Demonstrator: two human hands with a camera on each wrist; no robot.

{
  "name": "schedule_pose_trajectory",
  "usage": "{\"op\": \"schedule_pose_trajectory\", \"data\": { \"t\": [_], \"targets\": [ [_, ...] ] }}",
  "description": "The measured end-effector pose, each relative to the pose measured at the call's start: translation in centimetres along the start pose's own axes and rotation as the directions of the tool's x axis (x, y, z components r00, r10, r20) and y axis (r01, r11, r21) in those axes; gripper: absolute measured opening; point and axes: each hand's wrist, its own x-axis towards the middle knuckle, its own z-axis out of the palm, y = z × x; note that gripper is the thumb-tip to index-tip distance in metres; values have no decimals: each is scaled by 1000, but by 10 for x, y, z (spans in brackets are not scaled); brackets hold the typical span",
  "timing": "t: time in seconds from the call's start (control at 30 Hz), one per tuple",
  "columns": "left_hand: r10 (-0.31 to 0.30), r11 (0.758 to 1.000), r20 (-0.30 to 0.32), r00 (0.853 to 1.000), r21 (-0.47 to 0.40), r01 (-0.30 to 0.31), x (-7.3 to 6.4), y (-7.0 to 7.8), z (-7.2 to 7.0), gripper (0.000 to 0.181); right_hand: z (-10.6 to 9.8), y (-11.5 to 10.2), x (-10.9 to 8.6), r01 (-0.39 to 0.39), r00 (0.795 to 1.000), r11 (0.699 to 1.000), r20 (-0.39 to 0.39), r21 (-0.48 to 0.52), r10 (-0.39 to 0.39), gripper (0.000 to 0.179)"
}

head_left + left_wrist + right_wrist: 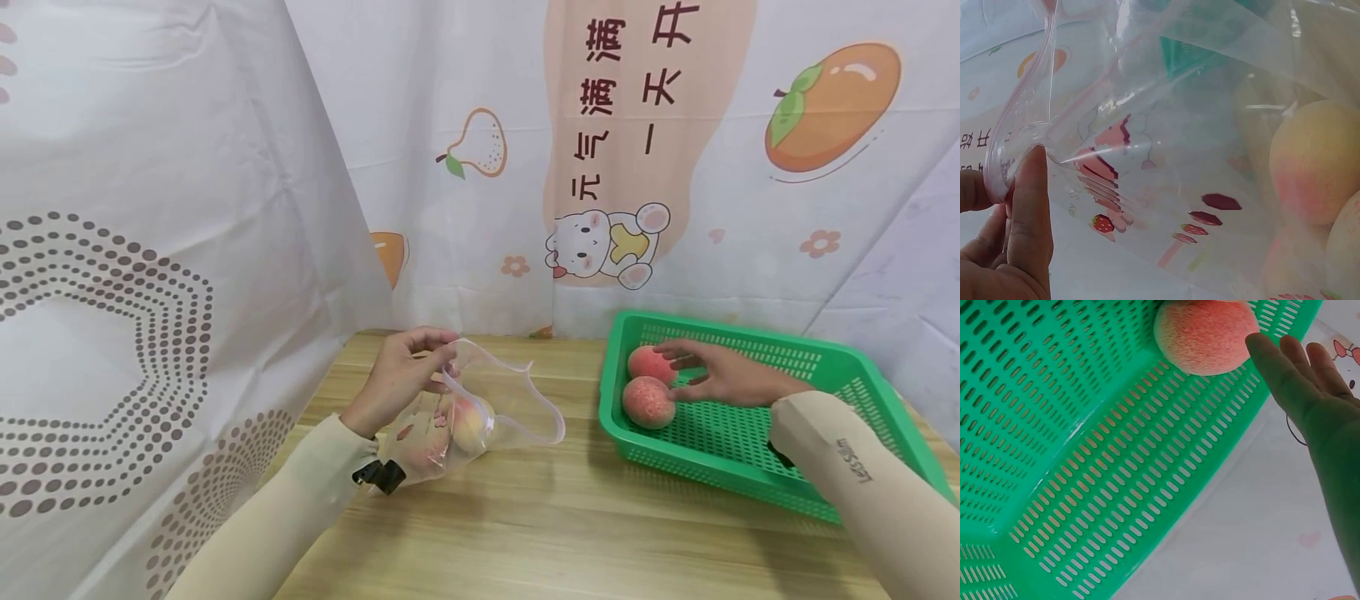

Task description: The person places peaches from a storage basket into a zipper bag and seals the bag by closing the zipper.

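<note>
A clear zip bag with pink edging has its mouth spread toward the right. My left hand pinches the rim of this bag between thumb and fingers, seen closely in the left wrist view. Peaches lie inside the bag, one yellow and pink peach plain through the film. Two reddish peaches sit at the left end of a green basket: a front peach and a back peach. Over the basket, my right hand reaches toward them with fingers extended and holds nothing; whether its fingertips touch the back peach, I cannot tell.
The green perforated basket stands on the right of the wooden table. A printed cloth hangs behind the table, and another patterned cloth hangs along the left side.
</note>
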Motion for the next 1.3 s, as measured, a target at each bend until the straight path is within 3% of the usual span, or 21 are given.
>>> {"op": "schedule_pose_trajectory", "data": {
  "t": [0.17,0.43,0.9,1.3],
  "targets": [
    [-7,1000,-2,1000,1,7,-1,-1,0,27,2,5,3,-2,1000,1000,22,6,2,70],
    [-5,1000,7,1000,-12,5,0,-1,1,28,6,15,5,4,1000,1000,-7,-29,-5,71],
    [-5,1000,4,1000,-18,5,-1,0,1,29,12,30,7,6,999,1000,33,29,-7,72],
    [-8,1000,4,1000,-18,8,0,-1,-1,28,16,39,11,4,999,1000,39,-8,-3,68]
  ]
}}
